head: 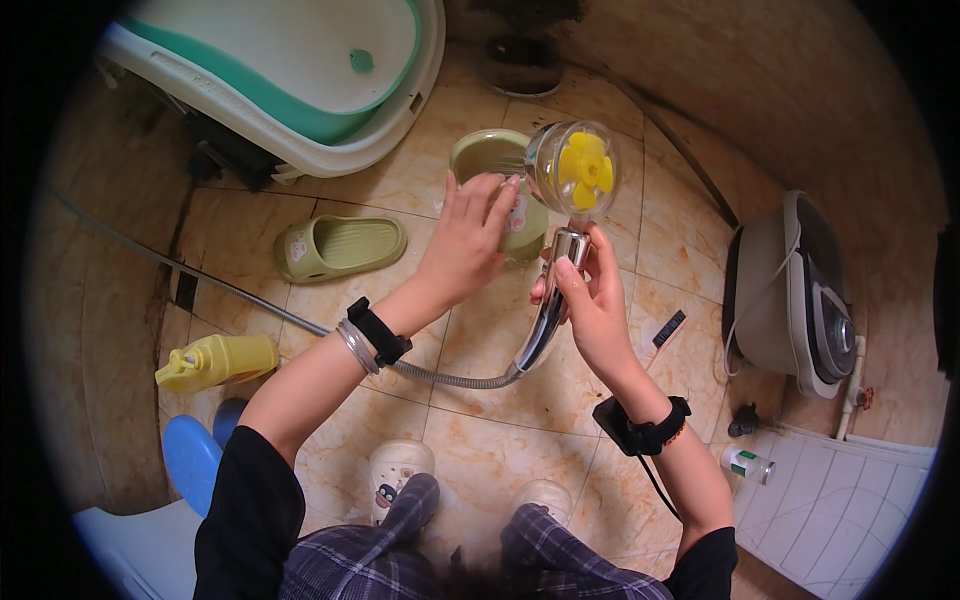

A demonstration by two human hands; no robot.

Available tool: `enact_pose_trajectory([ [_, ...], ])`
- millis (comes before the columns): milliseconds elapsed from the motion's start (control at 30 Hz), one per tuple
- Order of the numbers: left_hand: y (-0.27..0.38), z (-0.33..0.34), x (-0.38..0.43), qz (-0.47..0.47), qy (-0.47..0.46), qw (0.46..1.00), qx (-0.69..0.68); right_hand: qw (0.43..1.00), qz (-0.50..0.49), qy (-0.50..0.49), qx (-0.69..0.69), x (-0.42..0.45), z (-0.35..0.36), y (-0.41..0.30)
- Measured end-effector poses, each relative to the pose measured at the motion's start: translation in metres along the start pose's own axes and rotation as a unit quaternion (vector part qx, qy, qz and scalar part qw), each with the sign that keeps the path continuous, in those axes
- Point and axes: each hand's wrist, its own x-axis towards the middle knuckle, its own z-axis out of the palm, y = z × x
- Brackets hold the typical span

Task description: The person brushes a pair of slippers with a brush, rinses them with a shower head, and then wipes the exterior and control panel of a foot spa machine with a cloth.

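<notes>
My right hand (596,300) grips the chrome handle of a handheld shower head (551,289). Its round transparent head has a yellow fan-like wheel (585,171) inside. Thin streams of water run leftward from the head toward my left hand (469,232). That hand has its fingers stretched out, slightly apart, over a green slipper (529,229); whether they touch it is unclear. The slipper bears a small cartoon figure, and its toe points toward me. A matching green slipper (360,244) lies on the tiles to the left. From the handle a metal hose (457,381) curves away to the left.
At the upper left stands a white and green tub (322,146). A yellow bottle (217,364) lies at left, near a blue stool-like object (191,461). On the right are a scrub brush (669,330), a grey plastic appliance (780,292) and a clear jar (748,463).
</notes>
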Motion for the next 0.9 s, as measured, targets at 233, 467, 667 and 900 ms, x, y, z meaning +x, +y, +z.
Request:
enact_pose_trajectory([
  [233, 0.008, 0.002, 0.002, 0.028, 0.009, 0.999, 0.017, 1.0, -0.013, -0.006, -0.003, 0.007, 0.002, 0.001],
  [467, 0.01, -0.001, 0.0, 0.044, -0.007, 0.998, 0.033, 1.0, -0.011, 0.005, -0.004, 0.005, 0.001, -0.001],
  [667, 0.008, 0.004, -0.003, 0.019, 0.003, 0.999, 0.031, 1.0, 0.009, 0.015, -0.017, -0.005, -0.001, 0.002],
  [900, -0.022, 0.007, -0.005, -0.158, 0.034, 0.982, -0.101, 0.997, 0.027, 0.053, -0.05, -0.017, -0.011, 0.012],
])
